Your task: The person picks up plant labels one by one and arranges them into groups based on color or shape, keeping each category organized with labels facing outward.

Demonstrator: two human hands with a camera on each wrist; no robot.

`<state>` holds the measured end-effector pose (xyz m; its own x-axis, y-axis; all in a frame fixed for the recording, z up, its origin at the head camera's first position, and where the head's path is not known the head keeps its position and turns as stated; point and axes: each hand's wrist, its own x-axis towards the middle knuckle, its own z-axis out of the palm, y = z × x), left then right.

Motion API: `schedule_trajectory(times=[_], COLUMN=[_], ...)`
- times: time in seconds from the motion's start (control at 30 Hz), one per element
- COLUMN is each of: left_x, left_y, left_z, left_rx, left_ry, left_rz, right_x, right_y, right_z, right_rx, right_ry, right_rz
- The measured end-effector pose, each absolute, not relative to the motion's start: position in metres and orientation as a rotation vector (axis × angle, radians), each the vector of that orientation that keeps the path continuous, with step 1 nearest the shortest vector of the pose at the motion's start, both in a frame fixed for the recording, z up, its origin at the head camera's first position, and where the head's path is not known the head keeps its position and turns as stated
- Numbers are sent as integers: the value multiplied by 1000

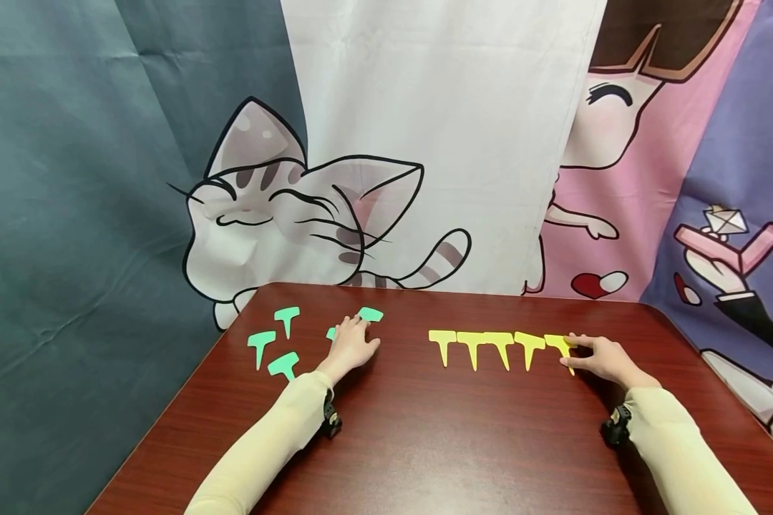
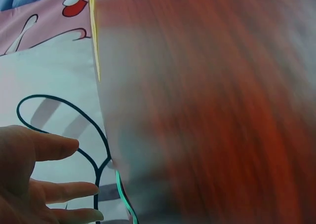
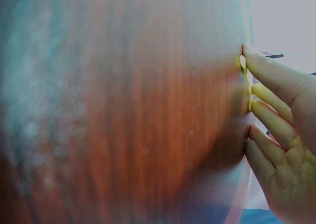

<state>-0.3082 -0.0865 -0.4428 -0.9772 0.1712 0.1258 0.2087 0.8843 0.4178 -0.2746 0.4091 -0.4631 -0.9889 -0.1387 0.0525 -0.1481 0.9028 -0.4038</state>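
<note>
Nearest the camera, a pale sleeve (image 1: 270,443) on the left and another sleeve (image 1: 676,447) on the right are stretched over a reddish-brown table (image 1: 464,443), a small black device (image 1: 331,418) being worn at the left wrist and a matching device (image 1: 615,427) at the right. By the left hand (image 1: 350,349), a green T-shaped tag (image 1: 371,315) is approached at the fingertips; whether it is touched cannot be told. The fingers are held extended, the thumb set well apart, and nothing is seen gripped between them. A second green tag (image 1: 331,333) is mostly hidden by the same hand, only a corner being shown at its left side. Farther left, three more green tags (image 1: 283,363) are scattered well apart from the yellow ones. On the right side of the table, five yellow T-shaped tags (image 1: 473,350) are lined up close side by side, stems pointed toward the camera. The rightmost yellow tag (image 1: 559,342) is touched by the right hand (image 1: 608,359), whose fingers are spread and only slightly bent, thumb near the stem and fingertips at the crossbar. Behind the table, a cloth backdrop (image 1: 438,86) is filled by a smiling cartoon cat (image 1: 264,214) and other drawn figures.
</note>
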Motion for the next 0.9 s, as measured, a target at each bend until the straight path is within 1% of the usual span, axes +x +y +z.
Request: schedule_trajectory(times=[0.57,0.9], left_x=[-304,-310], left_y=[-120,-136], left_z=[-442,-439], left_rx=[-190,-64], left_ry=[-3018,-3088], left_rz=[-609,-530], right_x=[-272,-273], right_y=[408,409], right_z=[-461,-461], right_rx=[227,230], right_ry=[-3051,-3054], right_rz=[629,641])
